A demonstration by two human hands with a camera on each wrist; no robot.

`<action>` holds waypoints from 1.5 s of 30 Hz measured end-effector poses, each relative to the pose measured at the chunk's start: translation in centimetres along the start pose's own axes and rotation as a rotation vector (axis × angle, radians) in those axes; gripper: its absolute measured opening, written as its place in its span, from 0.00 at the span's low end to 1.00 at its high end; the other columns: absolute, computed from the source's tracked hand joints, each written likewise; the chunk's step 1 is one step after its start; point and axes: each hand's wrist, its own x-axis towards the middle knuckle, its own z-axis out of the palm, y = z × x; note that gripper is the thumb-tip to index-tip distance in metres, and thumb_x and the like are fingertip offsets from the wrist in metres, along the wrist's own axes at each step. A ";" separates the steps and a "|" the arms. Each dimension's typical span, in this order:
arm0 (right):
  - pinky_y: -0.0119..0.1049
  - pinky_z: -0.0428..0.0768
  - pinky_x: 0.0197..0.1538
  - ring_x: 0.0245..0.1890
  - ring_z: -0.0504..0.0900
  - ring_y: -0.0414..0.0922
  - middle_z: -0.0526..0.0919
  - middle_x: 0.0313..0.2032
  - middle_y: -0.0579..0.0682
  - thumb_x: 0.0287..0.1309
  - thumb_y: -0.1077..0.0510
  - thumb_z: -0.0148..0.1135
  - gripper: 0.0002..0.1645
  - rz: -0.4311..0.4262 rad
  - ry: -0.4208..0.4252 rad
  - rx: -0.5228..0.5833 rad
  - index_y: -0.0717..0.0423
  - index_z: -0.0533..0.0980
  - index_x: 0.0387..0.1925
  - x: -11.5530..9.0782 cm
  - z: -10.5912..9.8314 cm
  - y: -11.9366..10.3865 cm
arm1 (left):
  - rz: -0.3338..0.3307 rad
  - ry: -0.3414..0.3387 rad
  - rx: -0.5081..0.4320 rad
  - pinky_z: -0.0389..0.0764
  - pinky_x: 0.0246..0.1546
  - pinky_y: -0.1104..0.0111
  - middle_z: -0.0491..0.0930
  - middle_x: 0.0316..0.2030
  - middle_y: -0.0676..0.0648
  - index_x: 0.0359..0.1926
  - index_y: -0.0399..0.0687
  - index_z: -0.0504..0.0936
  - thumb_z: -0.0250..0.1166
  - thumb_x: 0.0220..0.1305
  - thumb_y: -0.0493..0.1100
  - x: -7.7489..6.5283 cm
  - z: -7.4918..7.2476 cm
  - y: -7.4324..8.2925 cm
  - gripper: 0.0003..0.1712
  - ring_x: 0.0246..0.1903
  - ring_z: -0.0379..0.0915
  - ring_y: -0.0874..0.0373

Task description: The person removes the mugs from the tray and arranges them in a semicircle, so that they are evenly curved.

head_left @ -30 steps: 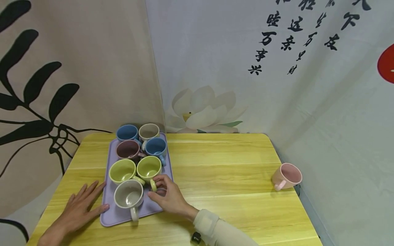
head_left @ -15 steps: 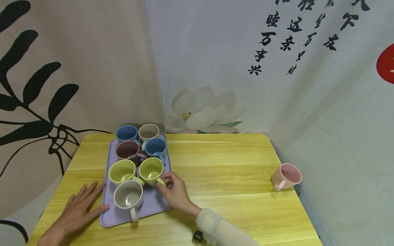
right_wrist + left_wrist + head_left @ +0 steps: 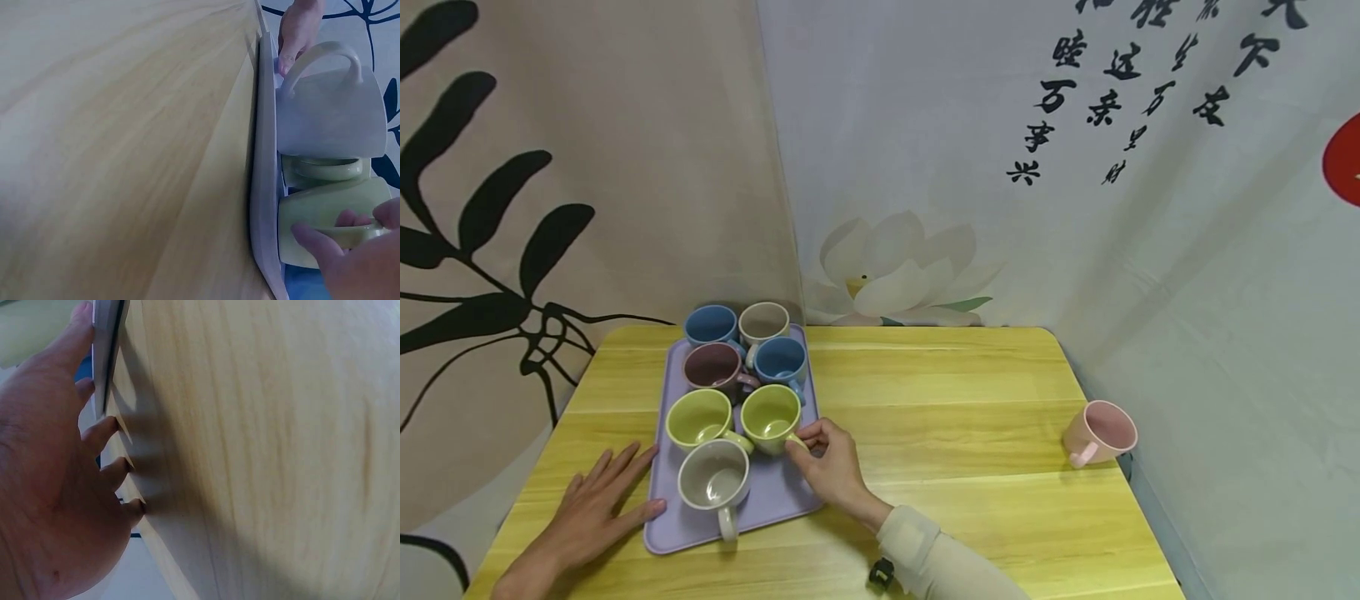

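Note:
A purple tray (image 3: 775, 500) on the table bears several mugs in two columns. My right hand (image 3: 831, 462) pinches the handle of the right-hand yellow-green mug (image 3: 770, 417), which stands upright on the tray. In the right wrist view, thumb and fingers close on that mug's handle (image 3: 350, 236). Left of it is a second yellow-green mug (image 3: 697, 417), and a white mug (image 3: 715, 479) stands at the tray's near end. My left hand (image 3: 591, 508) lies spread at the tray's left edge, thumb on the rim and other fingertips on the table.
Farther back on the tray stand a mauve mug (image 3: 711, 367), two blue mugs (image 3: 780, 358) and a cream mug (image 3: 763, 323). A pink mug (image 3: 1097, 433) stands at the right edge of the wooden table (image 3: 955, 417). A printed cloth (image 3: 910, 167) hangs behind.
The right-hand yellow-green mug has shifted slightly right and its handle has turned toward the right, with my right hand on it. My left hand has stayed in place.

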 end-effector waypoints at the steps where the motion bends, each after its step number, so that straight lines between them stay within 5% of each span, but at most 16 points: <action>1: 0.22 0.84 0.46 0.36 0.83 0.28 0.93 0.38 0.62 0.70 0.61 0.78 0.09 0.002 0.004 0.005 0.61 0.85 0.43 0.0 -0.1 0.0 | 0.000 0.000 0.002 0.41 0.69 0.08 0.53 0.87 0.21 0.92 0.57 0.54 0.68 0.79 0.67 0.0 0.0 0.0 0.54 0.82 0.41 0.08; 12: 0.22 0.85 0.47 0.37 0.84 0.30 0.93 0.39 0.64 0.69 0.62 0.78 0.10 0.018 -0.012 0.071 0.64 0.85 0.42 -0.7 -1.4 -0.5 | 0.003 -0.003 0.001 0.41 0.69 0.08 0.52 0.87 0.21 0.92 0.55 0.55 0.68 0.79 0.67 0.1 -0.1 0.1 0.54 0.82 0.41 0.08; 26: 0.27 0.92 0.48 0.42 0.90 0.33 0.92 0.48 0.66 0.71 0.63 0.76 0.12 0.061 -0.037 0.134 0.68 0.83 0.47 -3.0 -5.8 -1.4 | -0.005 -0.007 0.011 0.42 0.68 0.08 0.52 0.87 0.20 0.92 0.55 0.54 0.68 0.79 0.67 0.1 -0.2 0.1 0.54 0.81 0.42 0.07; 32: 0.29 0.94 0.46 0.39 0.93 0.38 0.92 0.45 0.69 0.70 0.66 0.74 0.10 0.060 0.025 0.151 0.69 0.83 0.47 -3.5 -8.3 -1.2 | 0.005 0.001 0.008 0.43 0.68 0.07 0.53 0.86 0.20 0.92 0.56 0.54 0.69 0.78 0.66 0.1 0.1 -0.1 0.54 0.82 0.42 0.07; 39: 0.50 0.97 0.49 0.40 0.94 0.47 0.90 0.45 0.69 0.72 0.69 0.72 0.10 0.068 0.118 0.220 0.73 0.80 0.48 -3.4 -11.7 -0.4 | -0.014 -0.018 0.011 0.41 0.68 0.07 0.52 0.87 0.20 0.93 0.55 0.53 0.67 0.79 0.68 0.3 0.0 0.0 0.55 0.82 0.41 0.07; 45: 0.46 0.98 0.43 0.33 0.95 0.48 0.91 0.40 0.70 0.72 0.70 0.72 0.11 0.075 0.258 0.215 0.74 0.79 0.48 -2.6 -14.6 0.6 | -0.023 -0.024 0.010 0.40 0.69 0.08 0.51 0.87 0.20 0.92 0.54 0.53 0.67 0.79 0.68 0.3 -0.1 0.2 0.55 0.81 0.41 0.06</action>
